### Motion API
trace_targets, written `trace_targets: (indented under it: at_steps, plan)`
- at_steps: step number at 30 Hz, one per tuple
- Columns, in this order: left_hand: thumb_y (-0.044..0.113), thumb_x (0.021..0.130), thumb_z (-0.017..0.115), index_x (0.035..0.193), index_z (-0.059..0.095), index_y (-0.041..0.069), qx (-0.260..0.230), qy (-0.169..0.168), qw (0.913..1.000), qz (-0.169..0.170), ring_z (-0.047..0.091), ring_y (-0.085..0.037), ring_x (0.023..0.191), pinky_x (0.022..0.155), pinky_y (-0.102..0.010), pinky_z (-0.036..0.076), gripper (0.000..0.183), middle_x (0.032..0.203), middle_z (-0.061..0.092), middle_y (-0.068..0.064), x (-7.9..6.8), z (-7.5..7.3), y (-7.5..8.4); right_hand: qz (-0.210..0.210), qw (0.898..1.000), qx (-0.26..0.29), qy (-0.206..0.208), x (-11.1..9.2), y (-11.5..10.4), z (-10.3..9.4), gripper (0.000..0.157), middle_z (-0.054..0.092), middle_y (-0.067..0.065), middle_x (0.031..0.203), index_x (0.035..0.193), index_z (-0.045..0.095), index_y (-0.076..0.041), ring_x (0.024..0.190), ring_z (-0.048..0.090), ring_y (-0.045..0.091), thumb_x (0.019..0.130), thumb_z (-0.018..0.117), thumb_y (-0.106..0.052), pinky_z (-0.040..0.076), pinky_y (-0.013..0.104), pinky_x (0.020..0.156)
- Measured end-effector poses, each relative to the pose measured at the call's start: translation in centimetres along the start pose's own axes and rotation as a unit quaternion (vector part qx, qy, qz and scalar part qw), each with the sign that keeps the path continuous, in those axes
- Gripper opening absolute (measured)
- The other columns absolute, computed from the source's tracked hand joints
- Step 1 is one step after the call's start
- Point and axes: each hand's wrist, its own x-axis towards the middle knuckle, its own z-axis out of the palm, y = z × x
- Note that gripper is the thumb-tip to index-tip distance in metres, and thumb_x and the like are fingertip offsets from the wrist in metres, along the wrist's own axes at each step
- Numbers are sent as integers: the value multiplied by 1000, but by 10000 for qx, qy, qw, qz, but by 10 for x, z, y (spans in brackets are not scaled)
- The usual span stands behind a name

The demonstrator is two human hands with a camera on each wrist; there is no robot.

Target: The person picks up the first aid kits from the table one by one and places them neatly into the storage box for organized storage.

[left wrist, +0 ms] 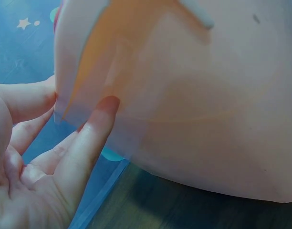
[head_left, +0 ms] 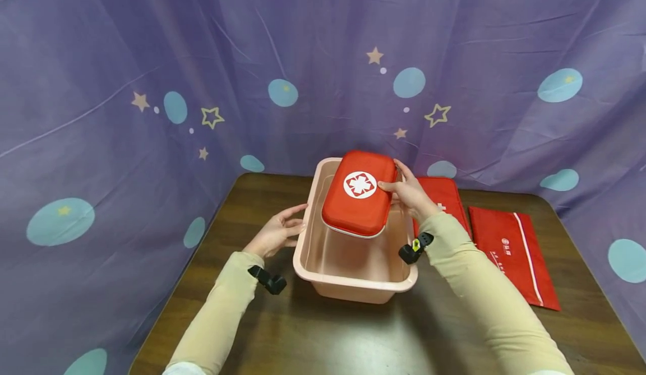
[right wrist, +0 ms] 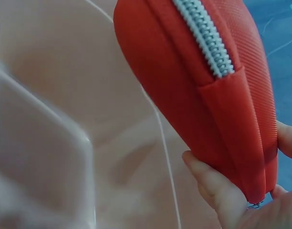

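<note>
A red hard-shell first-aid case (head_left: 343, 207) with a white cross emblem is held tilted over the pink plastic basin (head_left: 348, 288). My right hand (head_left: 411, 195) grips its right edge, thumb on the front face. The right wrist view shows the case's silver zipper side (right wrist: 198, 105), with fingers pinching one end. At the basin's left side, my left hand (head_left: 275, 235) touches the rim and outer wall with extended fingers. That contact also shows in the left wrist view, where a fingertip lies against the basin wall (left wrist: 193, 119).
On the wooden table (head_left: 323, 341), right of the basin, lies a red pouch with a white cross (head_left: 444, 190), partly behind my right arm. Farther right is a flat red bag (head_left: 510, 251) with a white stripe. A purple patterned curtain (head_left: 323, 55) hangs behind the table.
</note>
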Motion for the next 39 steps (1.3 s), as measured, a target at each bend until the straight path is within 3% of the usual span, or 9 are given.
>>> trace_targets:
  at_steps: [8,16,24,27,31,35,39]
  plan:
    - [0,92,56,148,30,8,42,31,9999,-86,63,-10,88,76,-37,56,62,98,63,1,-2,-2,-2,-195,9994,-268,81,10,14,7,82,23,12,151,152,11,-25,67,62,14,89,57,1,56,32,56]
    - [-2,93,53,148,29,7,-18,29,10000,22,63,-9,87,74,-35,56,62,97,63,3,-7,-4,1,-18,9984,-439,345,15,18,21,87,25,12,152,153,12,-29,87,58,24,87,60,-1,56,38,57]
    - [-3,92,54,148,28,7,-32,-76,10000,53,63,-8,86,73,-33,56,62,96,62,3,-4,1,2,306,9967,-581,482,20,28,21,87,33,19,143,153,11,-32,73,59,19,87,60,-2,57,39,60]
    - [-4,92,53,148,28,6,-66,-67,9999,57,63,-9,86,72,-33,56,62,96,63,3,-4,2,2,315,9962,-662,479,20,30,22,88,34,18,143,153,11,-31,76,59,20,86,61,-3,57,39,59]
    - [-4,92,53,148,28,6,-79,-56,9999,72,63,-9,86,72,-34,57,62,99,63,1,-4,0,3,266,9941,-886,575,23,32,29,87,30,15,146,152,14,-29,93,57,30,85,61,-1,56,50,70]
    - [-2,92,54,148,28,6,-64,-81,9999,63,64,-10,88,74,-35,57,62,106,63,-4,-5,-1,3,187,9915,-1057,732,27,37,39,88,28,17,148,152,18,-27,114,50,41,82,61,5,47,64,80]
    - [-1,92,54,148,29,7,-59,-89,9999,49,64,-12,90,74,-36,57,62,111,62,-10,-3,1,1,-4,9876,-1336,824,31,47,47,89,34,23,143,151,23,-26,115,48,46,79,62,8,46,67,78]
